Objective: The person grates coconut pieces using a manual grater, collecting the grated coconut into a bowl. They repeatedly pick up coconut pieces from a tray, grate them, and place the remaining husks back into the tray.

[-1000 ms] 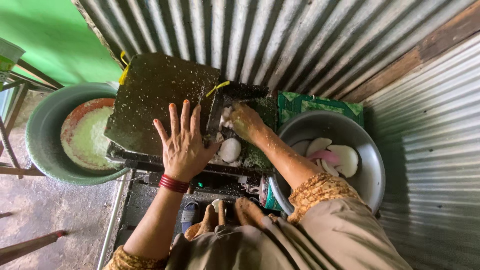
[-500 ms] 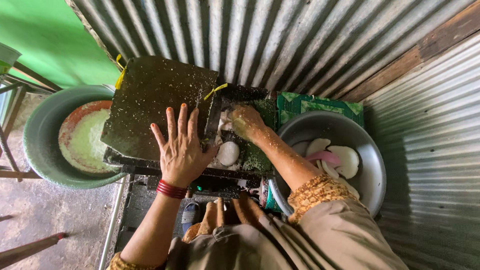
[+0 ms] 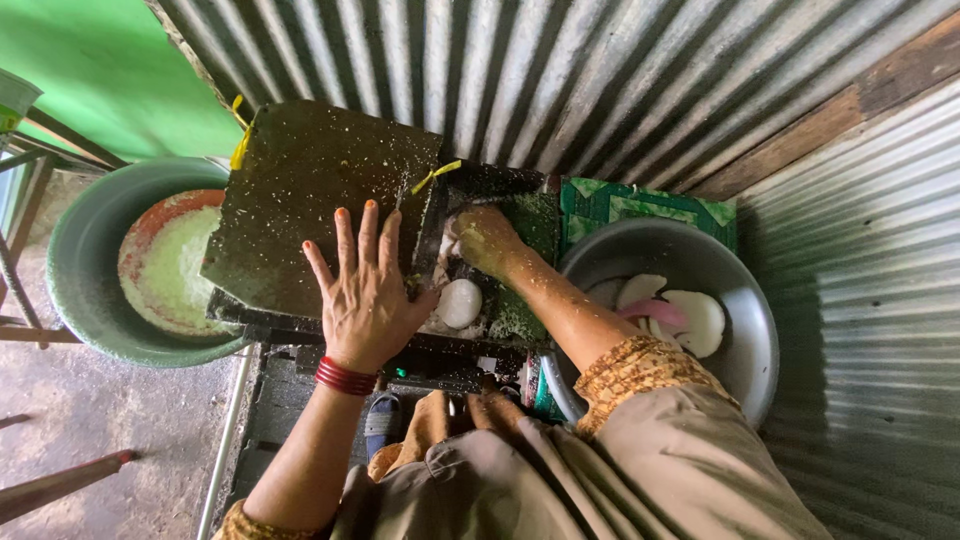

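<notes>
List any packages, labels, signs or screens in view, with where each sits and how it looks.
Green patterned packet or sheet: flat, with lighter green shapes, lying behind the grey metal bowl against the corrugated metal wall.
No signs or screens show.

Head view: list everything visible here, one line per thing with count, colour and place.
Machine cover: one, dark, flecked with pale shreds, centre left.
White piece: one, rounded, on the machine between the hands.
Green basin: one, left of the machine, holding pale shredded pulp on a reddish tray.
Metal bowl: one, grey, at right, holding several white pieces and a pink one.
Green cloth: one, patterned, behind the bowl.
Yellow ties: two, on the cover's edges.
Corrugated wall: grey metal, top and right.
Green wall: top left.
Red bangles: several, on the left wrist.
Left hand: flat on the cover, fingers spread.
Right hand: pressing into the machine's opening, coated in shreds.
</notes>
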